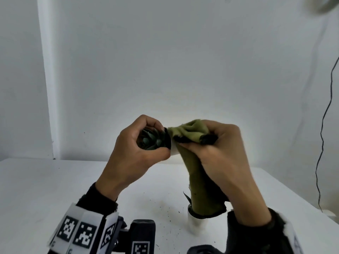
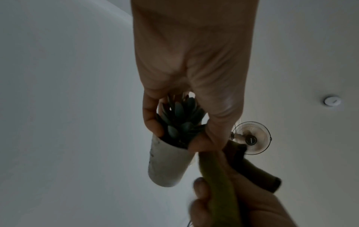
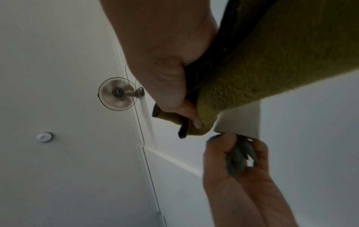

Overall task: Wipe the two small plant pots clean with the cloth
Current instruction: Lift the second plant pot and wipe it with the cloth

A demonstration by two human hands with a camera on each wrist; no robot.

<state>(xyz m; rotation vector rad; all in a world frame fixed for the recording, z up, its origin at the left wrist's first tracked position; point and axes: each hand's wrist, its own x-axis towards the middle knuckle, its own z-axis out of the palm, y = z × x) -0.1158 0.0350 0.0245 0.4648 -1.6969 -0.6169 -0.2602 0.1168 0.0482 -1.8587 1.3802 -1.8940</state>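
My left hand point(image 1: 161, 142) holds a small white pot point(image 1: 174, 151) up above the table, fingers and thumb curled round its rim. A dark green succulent point(image 1: 150, 140) fills the top of the pot. In the left wrist view the pot point(image 2: 167, 162) tilts away below the fingers. My right hand point(image 1: 201, 140) grips an olive cloth point(image 1: 187, 132) with a dark edge and presses it to the pot's right side. The rest of the cloth hangs down. A second white pot point(image 1: 197, 224) stands on the table below, its top hidden by the hanging cloth.
The white table point(image 1: 55, 189) has dark soil crumbs point(image 1: 165, 208) scattered near the standing pot. A black cable point(image 1: 322, 125) runs down the wall at the right. A fan point(image 2: 250, 138) is mounted overhead. Tagged wrist mounts sit at the bottom edge.
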